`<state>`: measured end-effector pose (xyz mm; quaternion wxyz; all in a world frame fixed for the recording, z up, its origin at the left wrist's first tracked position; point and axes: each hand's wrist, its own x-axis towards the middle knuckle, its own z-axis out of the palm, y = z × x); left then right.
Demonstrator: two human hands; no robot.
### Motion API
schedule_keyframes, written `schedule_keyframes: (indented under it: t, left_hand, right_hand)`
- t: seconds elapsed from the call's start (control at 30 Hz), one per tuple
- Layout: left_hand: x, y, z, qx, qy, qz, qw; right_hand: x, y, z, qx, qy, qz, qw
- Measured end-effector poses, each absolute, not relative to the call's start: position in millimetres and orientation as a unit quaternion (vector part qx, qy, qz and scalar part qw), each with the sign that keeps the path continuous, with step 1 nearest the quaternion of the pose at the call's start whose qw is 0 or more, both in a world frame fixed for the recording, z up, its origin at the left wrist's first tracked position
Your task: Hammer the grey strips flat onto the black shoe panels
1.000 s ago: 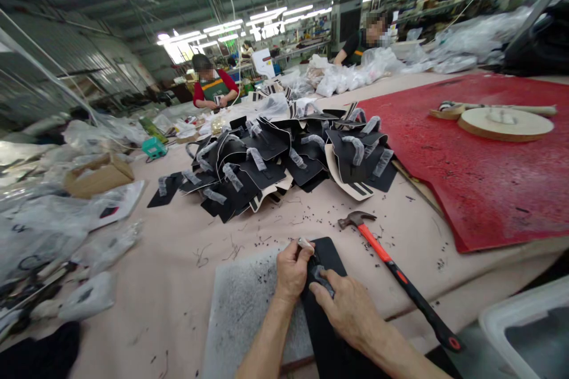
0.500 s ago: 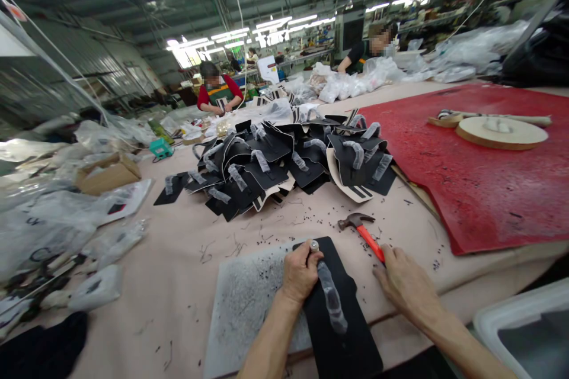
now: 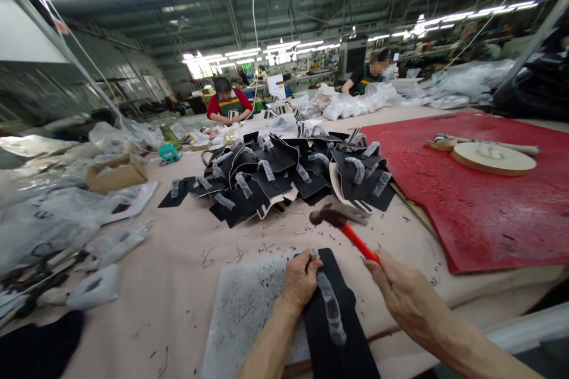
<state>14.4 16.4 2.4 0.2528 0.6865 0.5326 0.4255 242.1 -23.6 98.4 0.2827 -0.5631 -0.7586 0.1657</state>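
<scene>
The hammer [image 3: 358, 241] has left the table [image 3: 173, 272]; a second ago it lay flat there while the right hand [image 3: 393, 275] was at the strap [image 3: 331, 308], half a second ago that hand had just reached its handle, and now the head is in the air, slightly blurred, beyond the panel [image 3: 351, 314] and a little to the right of the rod [image 3: 314, 253]; this seems to mean that both tools are in hand at once, with the panel steadied, if at all, by the left hand [image 3: 300, 280] alone.

The right hand is clenched around the handle, thumb along its near side, the forearm slanting in from the lower right; the head points away and to the left, clear of the rod's top.

The left hand is closed in a fist on the rod, its top poking up past thumb and forefinger, its lower end hidden by the fingers; the forearm rises from the bottom edge, across the board [image 3: 249, 302].

The black panel lies at the board's right side, partly over it, its far end by the left fist, the wrapped strap running along its middle; a pile [image 3: 275, 172] of similar panels sits farther back.
</scene>
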Motion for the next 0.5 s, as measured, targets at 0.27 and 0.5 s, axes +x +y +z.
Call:
schedule_keyframes:
  t: [0.27, 0.5]
  left_hand:
    - [13, 16, 1, 0.693, 0.526, 0.422, 0.253]
    - [14, 16, 2, 0.693, 0.546, 0.402, 0.245]
  right_hand:
    - [238, -11, 156, -0.533, -0.771, 0.068, 0.343]
    - [247, -22, 110, -0.536, -0.819, 0.124, 0.164]
